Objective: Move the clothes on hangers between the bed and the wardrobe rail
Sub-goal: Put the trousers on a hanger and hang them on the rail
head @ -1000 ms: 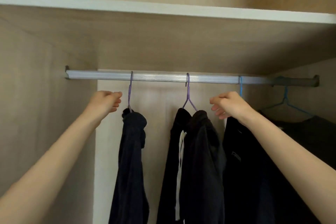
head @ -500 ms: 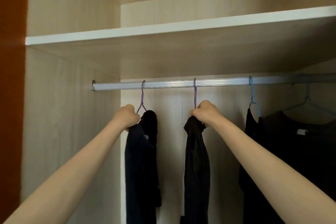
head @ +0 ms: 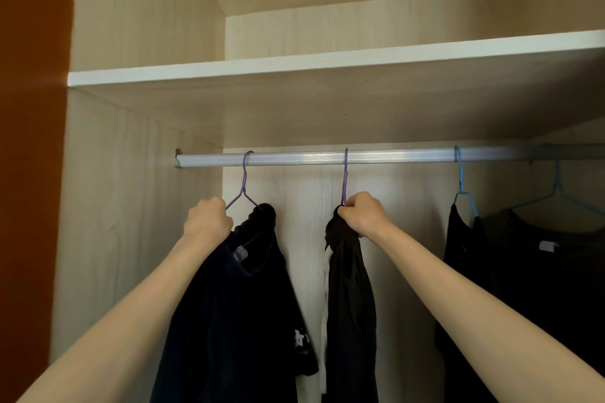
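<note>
The dark navy T-shirt [head: 235, 288] and black garment [head: 350, 288] hang on purple wire hangers [head: 244, 180] near the silver metal wardrobe rail's [head: 294, 159] left end, each hook straight above a fist: left hand [head: 208, 221] gripping the first hanger's shoulder, right hand [head: 363, 216] the second's neck.

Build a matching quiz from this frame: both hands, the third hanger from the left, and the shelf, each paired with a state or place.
Column 1:
1. left hand
2. right hand
3. third hanger from left
4. shelf

Column 2:
A. blue, untouched on the rail
B. above the rail
C. grips the middle purple hanger at its neck
D. grips the leftmost purple hanger at its shoulder

Pairs: 1-D, 2-C, 3-A, 4-B
</note>
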